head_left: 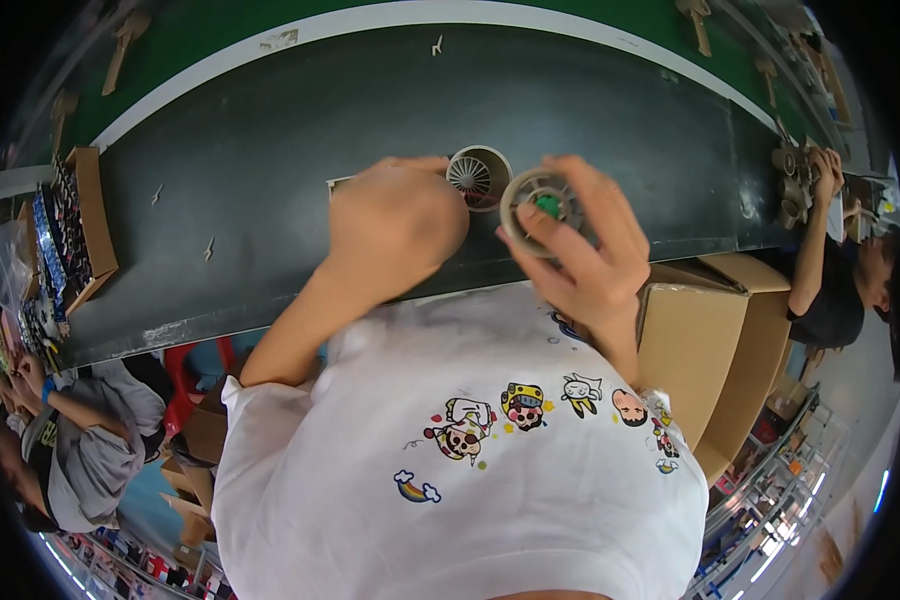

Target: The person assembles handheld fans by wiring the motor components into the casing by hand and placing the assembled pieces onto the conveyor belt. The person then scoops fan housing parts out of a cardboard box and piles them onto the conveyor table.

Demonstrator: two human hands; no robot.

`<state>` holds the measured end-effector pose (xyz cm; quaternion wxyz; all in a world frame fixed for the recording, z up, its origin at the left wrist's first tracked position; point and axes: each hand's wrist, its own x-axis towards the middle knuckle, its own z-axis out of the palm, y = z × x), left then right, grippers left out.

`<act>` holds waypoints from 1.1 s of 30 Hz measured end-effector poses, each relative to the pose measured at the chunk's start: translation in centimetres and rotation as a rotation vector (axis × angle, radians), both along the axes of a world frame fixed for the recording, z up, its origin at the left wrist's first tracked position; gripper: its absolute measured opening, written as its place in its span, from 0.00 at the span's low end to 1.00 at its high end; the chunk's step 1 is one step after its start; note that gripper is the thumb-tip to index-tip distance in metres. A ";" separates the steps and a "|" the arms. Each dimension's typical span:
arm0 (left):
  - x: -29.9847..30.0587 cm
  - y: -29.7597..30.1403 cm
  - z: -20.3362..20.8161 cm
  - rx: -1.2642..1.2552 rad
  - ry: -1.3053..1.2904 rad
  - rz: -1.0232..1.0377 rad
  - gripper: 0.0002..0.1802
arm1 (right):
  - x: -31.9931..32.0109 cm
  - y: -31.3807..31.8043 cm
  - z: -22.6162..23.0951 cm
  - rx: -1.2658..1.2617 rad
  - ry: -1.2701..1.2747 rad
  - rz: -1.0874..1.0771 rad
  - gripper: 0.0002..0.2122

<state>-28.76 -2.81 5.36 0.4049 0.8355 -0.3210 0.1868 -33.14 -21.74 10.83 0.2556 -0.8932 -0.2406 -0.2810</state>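
My left hand point(398, 222), slightly blurred, is closed at the side of a beige cylindrical housing point(499, 165). The housing's round open end faces up and shows a spoked grille inside. A pale edge point(336, 184) pokes out on the far side of that hand; whether it belongs to the housing I cannot tell. In my right hand point(595, 240) is a beige round part point(511, 212) with a ring-shaped rim and a green centre point(547, 206). My fingers wrap its rim, one of them lying across its face. The two pieces are close together above the dark bench.
The dark bench top point(300, 110) carries small pale Y-shaped pieces point(437, 45). A carton of wire bundles point(92, 225) stands at the left end. An open cardboard box point(690, 340) is by my right elbow. Co-workers sit left point(100, 440) and right point(830, 290), the right one handling beige parts.
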 end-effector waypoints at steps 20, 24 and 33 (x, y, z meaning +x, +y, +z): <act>-0.5 0.9 -2.7 0.240 0.166 0.028 0.18 | 3.0 1.1 -0.6 -0.181 0.097 0.013 0.14; -0.8 0.1 -3.1 0.126 0.148 0.045 0.14 | 2.9 1.4 -1.0 -0.167 0.174 0.014 0.14; -0.2 0.4 -2.6 0.166 0.369 0.033 0.04 | 3.1 0.6 -0.4 -0.116 0.488 0.094 0.16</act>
